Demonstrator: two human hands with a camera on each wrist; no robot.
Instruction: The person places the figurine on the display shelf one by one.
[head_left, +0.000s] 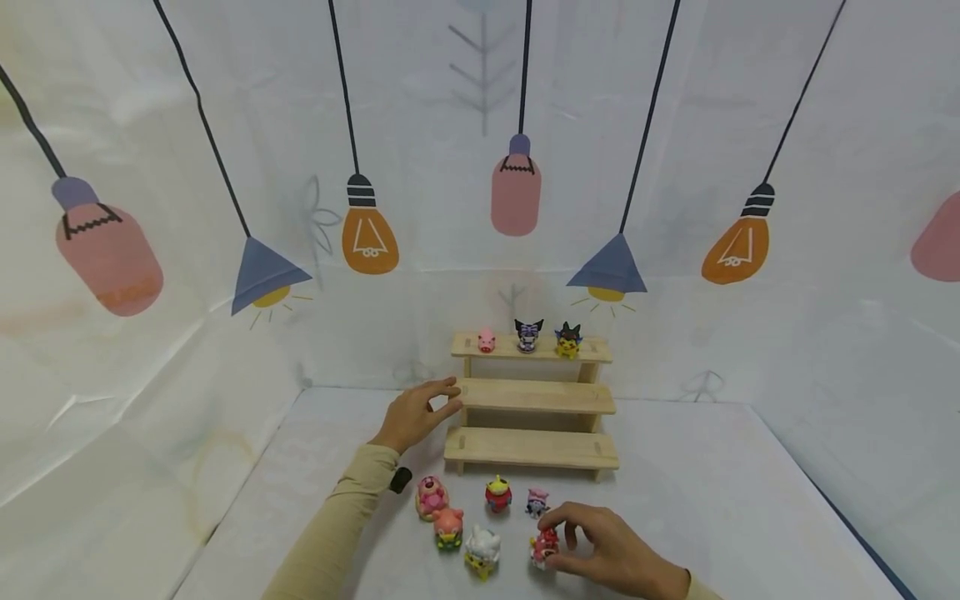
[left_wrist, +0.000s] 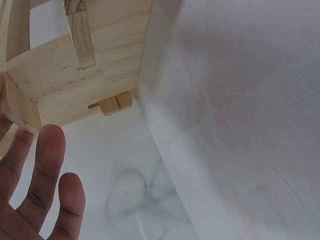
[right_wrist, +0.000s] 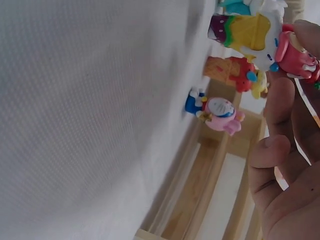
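My left hand [head_left: 416, 414] touches the left end of the wooden three-tier shelf [head_left: 536, 396] at its middle tier. In the left wrist view its fingers lie fairly straight by the shelf's edge [left_wrist: 22, 102]. My right hand [head_left: 611, 546] pinches a small red figurine [head_left: 544, 547] between thumb and fingers, low over the table. That figurine's red part [right_wrist: 297, 56] shows between the fingertips in the right wrist view. Closest to this hand is a pink-and-grey figurine [head_left: 537, 502]. A red figurine with a yellow top [head_left: 497, 493] and a white figurine [head_left: 482, 546] stand to the left.
A pink bear figurine [head_left: 431, 497] and an orange-pink figurine [head_left: 448, 527] stand close together near the left forearm. The top tier carries a pink pig [head_left: 487, 341], a black-eared figurine [head_left: 528, 336] and a yellow-and-black figurine [head_left: 568, 341]. Behind the shelf hangs a lamp-printed white sheet [head_left: 442, 275].
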